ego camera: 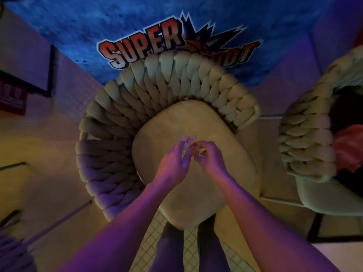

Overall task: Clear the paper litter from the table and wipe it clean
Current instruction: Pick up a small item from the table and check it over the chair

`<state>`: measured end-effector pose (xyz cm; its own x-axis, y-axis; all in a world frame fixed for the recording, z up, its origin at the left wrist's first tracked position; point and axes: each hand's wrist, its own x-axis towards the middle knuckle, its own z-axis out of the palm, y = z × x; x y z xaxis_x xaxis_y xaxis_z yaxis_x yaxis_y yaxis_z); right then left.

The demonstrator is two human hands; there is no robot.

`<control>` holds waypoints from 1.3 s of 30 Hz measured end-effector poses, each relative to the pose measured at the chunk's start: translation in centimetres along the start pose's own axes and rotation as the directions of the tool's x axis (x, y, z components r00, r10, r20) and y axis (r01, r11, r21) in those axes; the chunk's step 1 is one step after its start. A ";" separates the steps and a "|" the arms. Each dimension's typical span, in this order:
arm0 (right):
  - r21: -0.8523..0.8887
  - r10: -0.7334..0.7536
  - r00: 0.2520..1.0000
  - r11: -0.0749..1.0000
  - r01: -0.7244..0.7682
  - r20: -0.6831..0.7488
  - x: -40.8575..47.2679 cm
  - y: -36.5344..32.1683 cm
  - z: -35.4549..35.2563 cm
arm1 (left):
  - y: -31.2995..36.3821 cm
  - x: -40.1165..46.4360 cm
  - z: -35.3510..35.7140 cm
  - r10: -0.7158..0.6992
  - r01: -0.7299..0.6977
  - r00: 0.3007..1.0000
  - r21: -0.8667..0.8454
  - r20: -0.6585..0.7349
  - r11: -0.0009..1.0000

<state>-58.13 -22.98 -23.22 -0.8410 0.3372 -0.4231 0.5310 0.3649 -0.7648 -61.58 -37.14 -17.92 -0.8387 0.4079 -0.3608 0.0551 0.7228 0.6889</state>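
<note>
A: Head view, dim purple and amber light. Both bare forearms reach forward over the seat cushion (196,173) of a chair (121,138) with a thick braided backrest curving round its far and left sides.

B: Hands?

A: Close together above the middle of the cushion. Left hand (174,163) has its fingers curled round a small pale crumpled scrap (187,146), possibly clear wrapper or paper; too blurred to say which. Right hand (209,156) pinches at the same scrap from the right side, thumb and forefinger drawn together on it.

B: Scrap touching the cushion?

A: Cannot tell. It sits between the two hands, over the cushion's centre, toward the far edge.

B: Surroundings?

A: Second braided chair (306,134) at the right edge, with a pink cloth (347,148) lying inside its seat. Blue wall panel (98,36) beyond the first chair, lettered "SUPER" in orange and white; the rest of the logo is partly hidden by the backrest. Tiled floor (149,252) below the near edge of the cushion, the person's legs in dark trousers standing on it. A dark-framed board (25,61) at far left. Another braided shape at the lower left corner, mostly cut off.
</note>
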 end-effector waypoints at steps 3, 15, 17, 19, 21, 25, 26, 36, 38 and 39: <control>0.032 -0.012 0.999 0.999 0.013 -0.047 4.3 -0.2 1.6 | -2.0 4.2 0.6 0.012 -0.011 1.000 0.031 -0.013 0.999; 0.210 0.086 0.990 0.976 -0.060 -0.116 13.0 5.0 5.9 | -7.4 12.8 5.5 0.105 -0.099 0.989 0.062 -0.103 0.993; 0.190 0.120 0.988 0.977 -0.101 -0.093 13.0 5.7 6.2 | -7.9 12.8 5.8 0.118 -0.111 0.990 0.096 -0.075 0.989; 0.180 0.150 0.987 0.974 -0.137 -0.060 12.9 5.7 6.1 | -8.3 12.7 5.9 0.120 -0.114 0.992 0.116 -0.046 0.987; 0.166 0.181 0.983 0.970 -0.176 -0.016 12.4 5.4 5.8 | -8.3 12.4 5.6 0.102 -0.098 0.994 0.120 -0.029 0.988; 0.162 0.221 0.975 0.961 -0.223 0.026 11.1 4.9 5.1 | -7.4 11.8 4.8 0.054 -0.051 0.998 0.127 -0.020 0.991; 0.159 0.250 0.968 0.955 -0.252 0.033 10.6 4.8 4.9 | -7.2 11.5 4.5 0.042 -0.039 0.999 0.125 -0.017 0.991; 0.221 0.420 0.906 0.880 -0.420 0.048 -0.9 2.4 0.2 | -4.5 5.4 -0.1 -0.136 0.130 0.990 0.136 0.034 0.982; 0.235 0.427 0.903 0.875 -0.424 0.044 -3.8 1.6 -0.7 | -3.9 3.5 -0.6 -0.159 0.150 0.986 0.148 0.050 0.978; 0.241 0.426 0.904 0.875 -0.420 0.030 -5.3 1.0 -1.3 | -3.2 2.3 -1.0 -0.145 0.134 0.987 0.150 0.069 0.980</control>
<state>-53.02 -23.24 -21.16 -0.5374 0.4340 -0.7231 0.7931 -0.0314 -0.6083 -64.26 -39.05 -20.31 -0.7985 0.3360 -0.4995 0.0232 0.8464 0.5321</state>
